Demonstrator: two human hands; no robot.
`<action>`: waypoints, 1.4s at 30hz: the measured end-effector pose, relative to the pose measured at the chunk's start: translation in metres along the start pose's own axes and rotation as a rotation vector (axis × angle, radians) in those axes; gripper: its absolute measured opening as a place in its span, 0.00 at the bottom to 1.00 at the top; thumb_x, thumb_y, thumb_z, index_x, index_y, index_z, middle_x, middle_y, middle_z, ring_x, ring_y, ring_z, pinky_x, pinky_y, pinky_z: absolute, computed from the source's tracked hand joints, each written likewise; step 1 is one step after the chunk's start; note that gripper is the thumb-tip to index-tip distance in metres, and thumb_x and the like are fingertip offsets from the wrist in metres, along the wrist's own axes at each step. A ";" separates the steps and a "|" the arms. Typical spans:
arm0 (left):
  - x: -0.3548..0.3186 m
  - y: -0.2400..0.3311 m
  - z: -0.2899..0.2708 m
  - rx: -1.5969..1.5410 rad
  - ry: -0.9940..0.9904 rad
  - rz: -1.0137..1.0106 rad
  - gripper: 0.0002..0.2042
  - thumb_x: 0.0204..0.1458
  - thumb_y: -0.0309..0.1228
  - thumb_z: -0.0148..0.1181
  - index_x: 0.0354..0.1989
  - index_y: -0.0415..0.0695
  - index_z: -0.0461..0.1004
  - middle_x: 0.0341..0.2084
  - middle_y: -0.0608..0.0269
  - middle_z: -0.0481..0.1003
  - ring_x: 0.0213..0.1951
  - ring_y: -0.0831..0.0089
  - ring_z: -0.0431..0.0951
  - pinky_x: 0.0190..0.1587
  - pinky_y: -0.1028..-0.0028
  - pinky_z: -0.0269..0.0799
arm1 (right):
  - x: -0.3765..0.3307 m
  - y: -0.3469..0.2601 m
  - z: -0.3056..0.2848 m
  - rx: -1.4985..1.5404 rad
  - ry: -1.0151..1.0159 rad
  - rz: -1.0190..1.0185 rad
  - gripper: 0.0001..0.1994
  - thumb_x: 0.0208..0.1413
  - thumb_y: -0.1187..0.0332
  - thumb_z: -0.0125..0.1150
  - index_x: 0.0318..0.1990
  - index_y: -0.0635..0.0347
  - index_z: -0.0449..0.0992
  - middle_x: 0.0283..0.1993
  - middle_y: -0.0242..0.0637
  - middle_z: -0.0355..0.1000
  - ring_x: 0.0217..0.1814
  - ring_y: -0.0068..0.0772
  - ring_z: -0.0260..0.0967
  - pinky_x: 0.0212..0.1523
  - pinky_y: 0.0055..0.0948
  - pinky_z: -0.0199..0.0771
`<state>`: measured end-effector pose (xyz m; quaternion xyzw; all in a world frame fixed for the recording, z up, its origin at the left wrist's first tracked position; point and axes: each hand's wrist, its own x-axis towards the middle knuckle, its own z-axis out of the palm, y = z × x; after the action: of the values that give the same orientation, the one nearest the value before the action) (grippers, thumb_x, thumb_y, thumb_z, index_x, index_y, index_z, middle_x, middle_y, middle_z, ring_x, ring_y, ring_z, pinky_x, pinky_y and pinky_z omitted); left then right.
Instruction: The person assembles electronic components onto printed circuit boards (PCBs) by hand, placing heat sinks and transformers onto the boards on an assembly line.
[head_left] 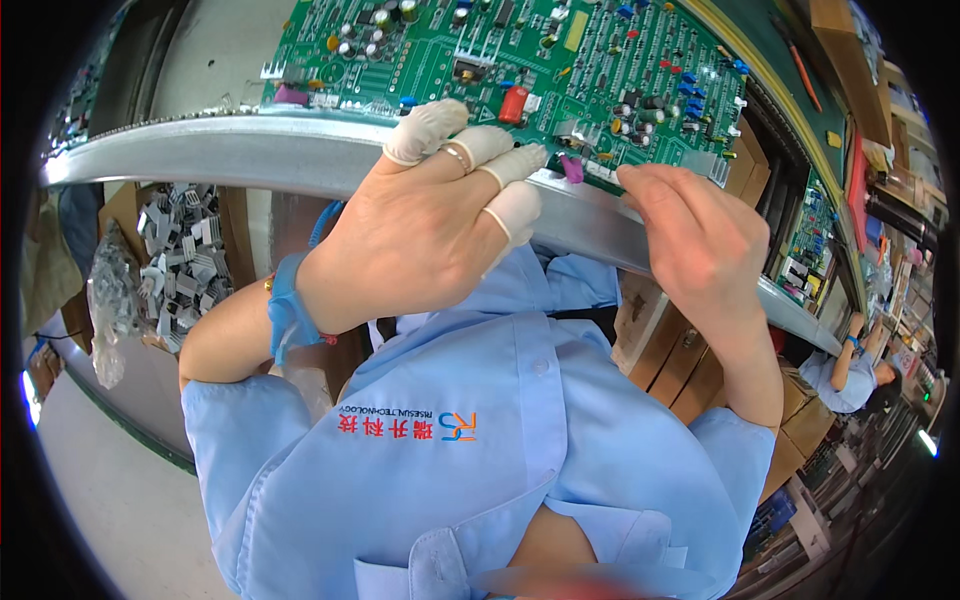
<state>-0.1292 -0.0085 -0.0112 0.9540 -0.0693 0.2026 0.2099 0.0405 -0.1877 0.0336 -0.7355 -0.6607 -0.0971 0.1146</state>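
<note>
A green circuit board (430, 85) crowded with components lies on a metal rail in front of me. My left hand (420, 220) wears white finger cots and a blue wrist strap. Its fingers stretch over the board's near edge, apart from one another; the thumb is hidden. Close to its fingertips are a purple part (571, 168) and a red block-shaped component (514, 104). My right hand (700, 235) is bare, thumb and forefinger pinched at the near edge beside white connectors (602, 171). Whatever sits between those fingertips is too small or hidden to name.
The silver rail (250, 150) runs along the near side. Below left, a box holds many metal heat sinks (190, 245), beside a clear plastic bag (112, 300). Another board (808, 240) sits right. Cardboard boxes (690, 365) stand below; a co-worker (845, 375) is far right.
</note>
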 end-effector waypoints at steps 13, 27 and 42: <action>0.021 0.000 -0.044 0.039 0.008 0.019 0.10 0.41 0.31 0.69 0.31 0.47 0.75 0.42 0.62 0.78 0.43 0.66 0.78 0.55 0.59 0.62 | 0.017 0.190 -0.010 -0.040 0.075 0.551 0.14 0.55 0.61 0.62 0.49 0.47 0.78 0.36 0.35 0.77 0.31 0.33 0.72 0.35 0.31 0.71; 0.089 -0.175 -0.128 0.457 0.064 -0.352 0.14 0.53 0.31 0.60 0.49 0.47 0.77 0.41 0.52 0.78 0.45 0.59 0.78 0.50 0.66 0.70 | 0.022 0.208 0.026 -0.038 0.161 0.384 0.08 0.56 0.67 0.59 0.39 0.59 0.79 0.42 0.34 0.77 0.45 0.40 0.74 0.44 0.32 0.73; 0.161 -0.213 -0.042 0.310 -0.020 -0.151 0.11 0.52 0.36 0.64 0.41 0.48 0.81 0.27 0.55 0.77 0.29 0.59 0.75 0.35 0.65 0.70 | 0.080 0.132 0.012 0.368 0.106 0.097 0.14 0.48 0.81 0.55 0.42 0.58 0.77 0.37 0.38 0.78 0.34 0.44 0.76 0.29 0.35 0.74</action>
<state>0.0479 0.1942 0.0113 0.9794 0.0326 0.1850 0.0742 0.1805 -0.1217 0.0401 -0.7268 -0.6242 -0.0075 0.2864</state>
